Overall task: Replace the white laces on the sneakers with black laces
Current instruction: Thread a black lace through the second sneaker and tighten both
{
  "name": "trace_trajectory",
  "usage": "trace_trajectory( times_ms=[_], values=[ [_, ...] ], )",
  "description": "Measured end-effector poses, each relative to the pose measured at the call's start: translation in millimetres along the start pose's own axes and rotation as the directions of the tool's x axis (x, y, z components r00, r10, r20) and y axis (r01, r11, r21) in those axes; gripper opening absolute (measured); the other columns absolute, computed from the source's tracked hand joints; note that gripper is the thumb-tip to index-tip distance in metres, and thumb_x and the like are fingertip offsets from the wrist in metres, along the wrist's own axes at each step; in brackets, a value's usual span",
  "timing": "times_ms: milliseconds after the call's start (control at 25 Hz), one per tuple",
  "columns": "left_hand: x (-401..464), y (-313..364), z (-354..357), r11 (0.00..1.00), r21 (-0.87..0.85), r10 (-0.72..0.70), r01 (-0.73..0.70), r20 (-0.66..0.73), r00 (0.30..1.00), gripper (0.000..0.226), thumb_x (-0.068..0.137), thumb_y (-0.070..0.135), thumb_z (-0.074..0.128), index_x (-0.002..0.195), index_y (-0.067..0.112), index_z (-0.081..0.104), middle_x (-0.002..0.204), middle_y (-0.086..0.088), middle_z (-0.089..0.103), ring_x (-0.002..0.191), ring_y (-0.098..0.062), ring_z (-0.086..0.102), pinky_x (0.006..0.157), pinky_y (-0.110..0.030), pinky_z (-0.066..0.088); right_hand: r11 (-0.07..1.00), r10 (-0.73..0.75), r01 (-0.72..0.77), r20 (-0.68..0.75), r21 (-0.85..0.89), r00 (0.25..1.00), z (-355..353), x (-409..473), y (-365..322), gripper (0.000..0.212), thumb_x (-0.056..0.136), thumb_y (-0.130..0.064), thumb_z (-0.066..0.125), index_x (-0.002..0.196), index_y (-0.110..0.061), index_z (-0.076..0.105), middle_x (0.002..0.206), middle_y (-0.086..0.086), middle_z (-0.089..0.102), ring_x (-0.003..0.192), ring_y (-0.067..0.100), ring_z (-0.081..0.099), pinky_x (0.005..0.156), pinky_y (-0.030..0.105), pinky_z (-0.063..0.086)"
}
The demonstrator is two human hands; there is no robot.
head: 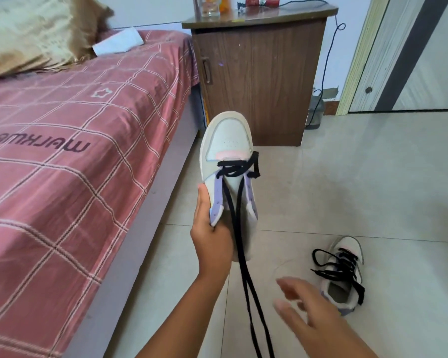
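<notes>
Here we hold the sneaker (226,161) up over the floor (373,189), our left hand (210,244) gripping its heel, the black lace (239,228) threaded only near the toe, both ends dangling. Our right hand (303,308), blurred, hovers with fingers spread, holding nothing. The second sneaker (343,275), black-laced, lies on the floor's tiles beyond it.

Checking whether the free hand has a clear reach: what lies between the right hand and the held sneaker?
In the head view, only the two hanging black lace ends cross between the right hand and the held sneaker.
</notes>
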State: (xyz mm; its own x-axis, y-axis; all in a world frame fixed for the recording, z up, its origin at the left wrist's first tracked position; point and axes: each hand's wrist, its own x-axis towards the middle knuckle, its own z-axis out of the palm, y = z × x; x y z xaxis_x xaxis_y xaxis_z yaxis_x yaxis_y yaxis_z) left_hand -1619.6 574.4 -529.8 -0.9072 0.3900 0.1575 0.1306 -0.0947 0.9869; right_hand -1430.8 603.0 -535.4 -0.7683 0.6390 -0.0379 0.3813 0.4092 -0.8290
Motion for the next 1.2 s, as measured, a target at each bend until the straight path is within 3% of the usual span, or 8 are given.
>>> trace_trajectory(
  times_ms=[80,160,360,560,680,800,1000,1200],
  values=[
    [-7,-2,0,0.998,0.048,0.038,-0.038,-0.005,0.999,0.068,0.089,-0.011,0.044,0.146,0.024,0.034,0.144,0.005,0.046,0.133,-0.014,0.042,0.107,-0.024,0.036,0.986,-0.161,0.167,-0.281,-0.005,0.946,-5,33,-29,0.015,0.086,-0.052,0.053,0.093,-0.039,0.057,0.094,-0.017,0.053,0.093,0.001,0.05,0.078,0.012,0.037],
    [-12,4,6,0.994,0.056,0.091,-0.092,0.016,0.996,0.072,0.087,-0.013,0.043,0.147,0.025,0.03,0.143,0.005,0.046,0.13,-0.015,0.045,0.105,-0.031,0.04,0.92,-0.386,0.293,-0.482,-0.258,0.787,-1,66,-47,0.021,0.089,-0.032,0.048,0.087,-0.022,0.066,0.09,-0.006,0.048,0.084,0.009,0.042,0.075,0.017,0.037],
    [-25,14,10,0.979,0.122,0.17,-0.165,-0.035,0.985,0.068,0.091,-0.009,0.049,0.149,0.019,0.025,0.15,0.009,0.034,0.134,0.001,0.035,0.102,-0.009,0.034,0.896,-0.345,0.056,-0.61,-0.441,0.713,18,100,-77,0.028,0.085,-0.029,0.048,0.066,-0.014,0.062,0.081,0.002,0.043,0.077,0.014,0.03,0.059,0.03,0.039],
    [-24,27,14,0.985,0.058,0.166,-0.162,-0.074,0.983,0.057,0.093,-0.013,0.042,0.131,0.029,0.044,0.118,0.039,0.053,0.103,0.026,0.047,0.08,0.002,0.038,0.946,-0.31,0.182,-0.594,-0.267,0.743,18,99,-82,0.028,0.09,-0.036,0.045,0.077,-0.018,0.062,0.091,-0.004,0.033,0.085,0.013,0.028,0.073,0.03,0.041],
    [-17,22,7,0.978,0.126,0.183,-0.169,-0.114,0.976,0.078,0.086,-0.021,0.041,0.139,0.034,0.029,0.144,0.017,0.041,0.13,0.005,0.039,0.103,-0.016,0.037,0.982,-0.047,0.118,-0.421,0.145,0.906,5,91,-93,0.022,0.092,-0.037,0.052,0.076,-0.023,0.06,0.096,-0.011,0.041,0.094,0.009,0.037,0.074,0.011,0.035],
    [-15,14,3,0.964,0.197,0.203,-0.18,-0.106,0.973,0.085,0.078,-0.028,0.037,0.146,0.022,0.025,0.153,0.009,0.026,0.136,0.007,0.025,0.108,-0.01,0.026,0.839,0.229,-0.117,-0.149,0.531,0.962,-11,94,-99,0.019,0.088,-0.03,0.059,0.075,-0.018,0.067,0.104,0.001,0.059,0.089,0.01,0.056,0.064,0.011,0.039],
    [-14,11,3,0.915,0.224,0.353,-0.335,-0.042,0.935,0.083,0.088,-0.01,0.047,0.147,0.035,0.012,0.154,-0.005,0.027,0.14,-0.012,0.029,0.113,-0.038,0.031,0.992,-0.058,0.005,-0.41,-0.128,0.91,2,98,-98,0.03,0.094,-0.038,0.047,0.093,-0.021,0.071,0.091,-0.007,0.034,0.091,0.011,0.024,0.085,0.024,0.029],
    [-10,-7,7,0.777,0.399,0.539,-0.488,-0.02,0.842,0.062,0.091,0.01,0.038,0.147,0.01,0.013,0.154,-0.009,0.019,0.144,-0.015,0.017,0.106,-0.06,0.033,0.984,-0.041,-0.056,-0.519,-0.169,0.854,2,112,-97,0.029,0.094,-0.034,0.052,0.084,-0.015,0.072,0.087,-0.001,0.043,0.094,0.024,0.042,0.08,0.032,0.032]
  ],
)
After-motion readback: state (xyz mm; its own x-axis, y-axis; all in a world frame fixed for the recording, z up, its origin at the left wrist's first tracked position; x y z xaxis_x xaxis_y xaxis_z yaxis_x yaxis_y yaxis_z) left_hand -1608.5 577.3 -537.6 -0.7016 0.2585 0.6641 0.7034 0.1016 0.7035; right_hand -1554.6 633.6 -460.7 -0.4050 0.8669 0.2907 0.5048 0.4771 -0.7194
